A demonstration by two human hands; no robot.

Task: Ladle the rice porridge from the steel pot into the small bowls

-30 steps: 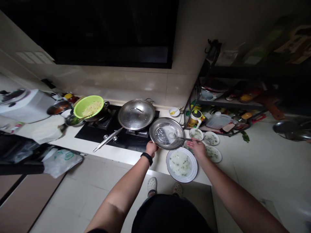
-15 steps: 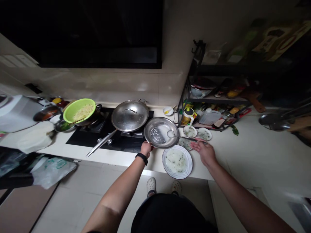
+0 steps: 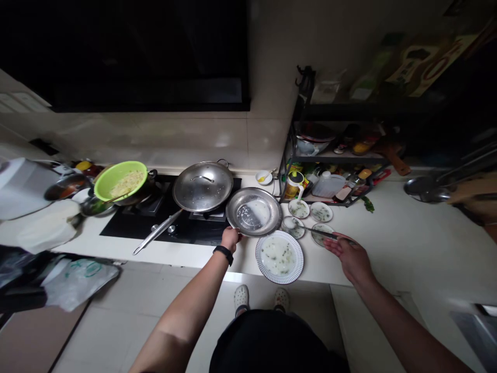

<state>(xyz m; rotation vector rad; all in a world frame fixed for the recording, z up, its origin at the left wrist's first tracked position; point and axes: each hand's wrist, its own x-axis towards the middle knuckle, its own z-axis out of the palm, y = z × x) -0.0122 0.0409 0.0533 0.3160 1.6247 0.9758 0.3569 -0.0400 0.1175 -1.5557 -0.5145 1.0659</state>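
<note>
My left hand (image 3: 230, 239) is closed on the near rim of a shallow metal pan (image 3: 253, 212), which has white liquid in its bottom. In my right hand (image 3: 347, 254) is the dark handle of a ladle (image 3: 289, 223); its bowl is over a small plate (image 3: 298, 231) to the right of the pan. That plate and three more like it, among them a small plate (image 3: 321, 211) at the back right, hold pale liquid with green bits. Close to me is a larger striped-rim plate (image 3: 286, 277) with similar white contents.
A lidded wok (image 3: 202, 187) stands on the black stove, its long handle (image 3: 157, 233) pointing towards me. Further left is a green bowl (image 3: 108, 182) of pale shreds. A spice rack (image 3: 322, 158) stands against the wall, and a small bowl (image 3: 264, 177) sits behind the pan.
The ladle has moved right, out of the pan to over a small plate, as my right hand drew right and slightly nearer me. My left hand still holds the pan.
</note>
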